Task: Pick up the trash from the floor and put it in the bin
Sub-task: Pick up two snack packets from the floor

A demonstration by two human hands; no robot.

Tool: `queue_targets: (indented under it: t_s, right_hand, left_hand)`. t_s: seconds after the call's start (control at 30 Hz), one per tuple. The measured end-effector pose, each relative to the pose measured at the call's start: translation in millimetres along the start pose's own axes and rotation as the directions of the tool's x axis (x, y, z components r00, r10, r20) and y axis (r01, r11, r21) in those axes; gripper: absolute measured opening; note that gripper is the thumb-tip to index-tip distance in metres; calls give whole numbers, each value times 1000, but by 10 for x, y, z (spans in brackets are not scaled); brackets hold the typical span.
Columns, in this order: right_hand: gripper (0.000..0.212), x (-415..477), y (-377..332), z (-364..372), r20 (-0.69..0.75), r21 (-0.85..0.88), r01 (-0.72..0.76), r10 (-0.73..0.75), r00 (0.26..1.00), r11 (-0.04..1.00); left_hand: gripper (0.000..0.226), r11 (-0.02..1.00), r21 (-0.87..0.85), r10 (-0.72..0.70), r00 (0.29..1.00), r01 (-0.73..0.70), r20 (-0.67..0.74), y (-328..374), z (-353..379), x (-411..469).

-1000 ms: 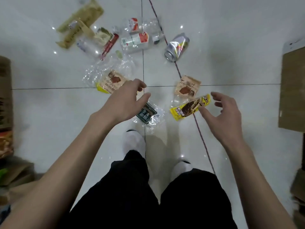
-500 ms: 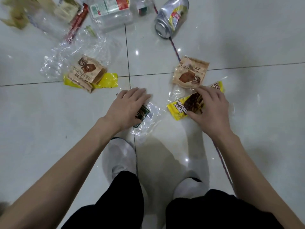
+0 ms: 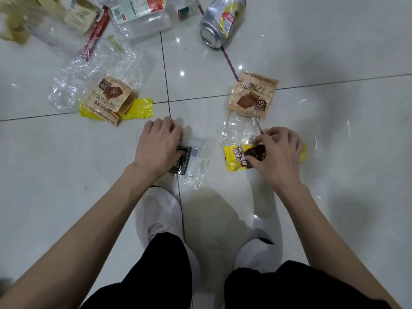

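Observation:
On the white tiled floor my left hand lies curled over a clear wrapper with a dark green label, fingers closing on it. My right hand pinches a yellow snack wrapper and the clear plastic beside it. A tan snack packet lies just beyond my right hand. Further left sits another tan packet on a yellow wrapper and crumpled clear plastic. No bin is in view.
At the top lie a silver drink can, a crushed clear bottle with a red and white label, a red stick wrapper and tan paper packaging. A purple string runs from the can. My white shoes stand below.
The camera has dropped closer to the floor. Both hands came down from hovering onto the wrappers: the left onto the green-labelled one, the right curling its fingers on the yellow one.

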State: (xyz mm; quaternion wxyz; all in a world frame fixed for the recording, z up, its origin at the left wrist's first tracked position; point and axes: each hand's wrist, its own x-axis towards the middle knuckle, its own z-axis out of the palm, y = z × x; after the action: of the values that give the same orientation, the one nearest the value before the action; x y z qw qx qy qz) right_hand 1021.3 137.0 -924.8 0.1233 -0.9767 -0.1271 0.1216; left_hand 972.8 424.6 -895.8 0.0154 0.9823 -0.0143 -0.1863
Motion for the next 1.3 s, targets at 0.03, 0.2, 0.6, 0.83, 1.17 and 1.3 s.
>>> queue_targets:
  t_s: [0.03, 0.2, 0.6, 0.83, 1.17, 1.3]
  right_hand:
    - [35, -5, 3, 6, 1, 3, -4, 4, 1000, 1000]
    - [27, -11, -53, -95, 116, 20, -38, 36, 993, 999]
    - [6, 2, -492, -996, 137, 548, -276, 240, 961, 790]
    - [9, -285, -1147, -2719, 47, 674, -243, 289, 956, 697]
    - [9, -1217, -2034, -5842, -12, 772, -190, 313, 950, 607]
    - [7, -1738, -2220, -6851, -51, 798, -145, 305, 951, 585]
  left_hand:
    - [40, 1000, -18, -17, 1000, 17, -1, -12, -20, 3]
    - [25, 983, -160, -91, 995, 86, -26, -62, -154, 1]
    - [15, 712, -660, -283, 958, 238, 40, -193, -1043, -123]
    - [5, 591, -771, -356, 934, 237, 14, -210, -2665, -724]
    - [7, 380, -893, -466, 884, 240, 39, 321, -5732, -2258]
    - [11, 360, -905, -484, 874, 227, 26, 688, -6680, -2936]
